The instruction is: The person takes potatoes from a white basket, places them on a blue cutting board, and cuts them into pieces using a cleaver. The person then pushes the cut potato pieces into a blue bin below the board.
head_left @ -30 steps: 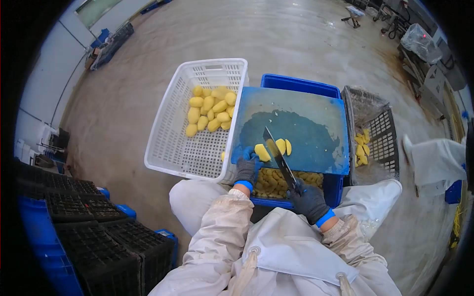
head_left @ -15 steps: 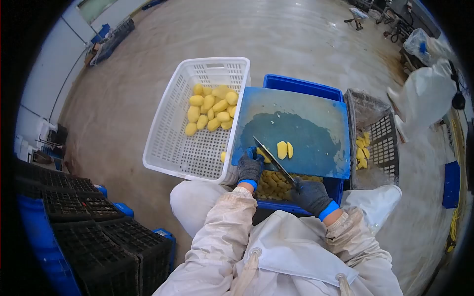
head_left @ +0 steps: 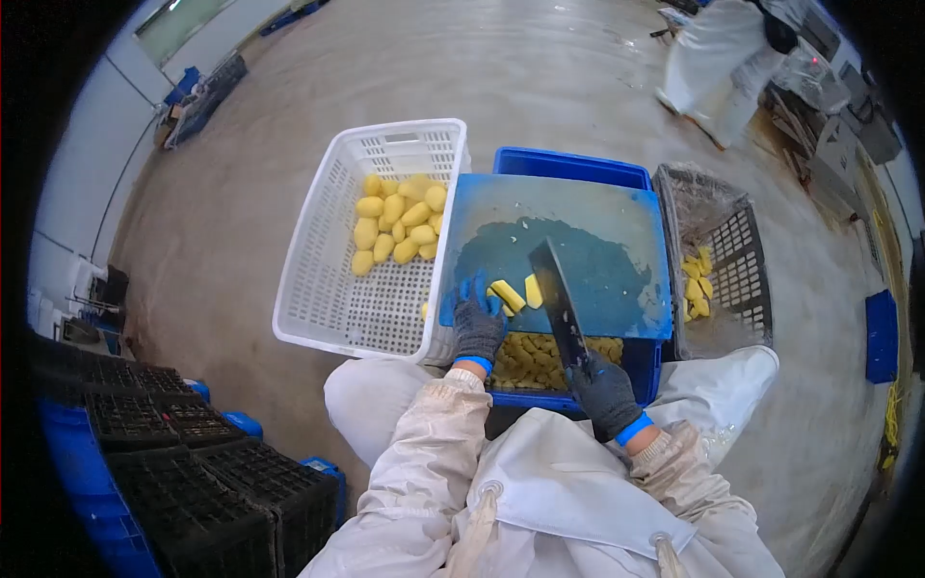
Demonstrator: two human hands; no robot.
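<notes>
My right hand (head_left: pixel 604 390), in a dark glove with a blue cuff, is closed round the handle of a broad-bladed knife (head_left: pixel 561 303). The blade points away from me over the blue cutting board (head_left: pixel 617 241). On the board, just left of the blade, lie cut potato pieces (head_left: pixel 508 296). My left hand (head_left: pixel 479 326), gloved alike with blue fingertips, rests at the board's left edge with fingers stretched out beside the pieces. Whether a fingertip touches a piece is hard to make out. Below the board's near edge, cut potatoes (head_left: pixel 530 362) fill a blue bin (head_left: pixel 540 400).
A white perforated crate (head_left: pixel 318 231) with peeled whole potatoes (head_left: pixel 400 217) stands left of the board. To the right is a dark crate (head_left: pixel 752 275) holding potato pieces (head_left: pixel 696 279). Black crates (head_left: pixel 193 501) stack at lower left. A person in white (head_left: pixel 723 67) is at upper right.
The knife has come off the potato and swung right, its flat side now showing. Cut pieces lie apart near my left fingers, which have straightened. The other person has moved farther up and left.
</notes>
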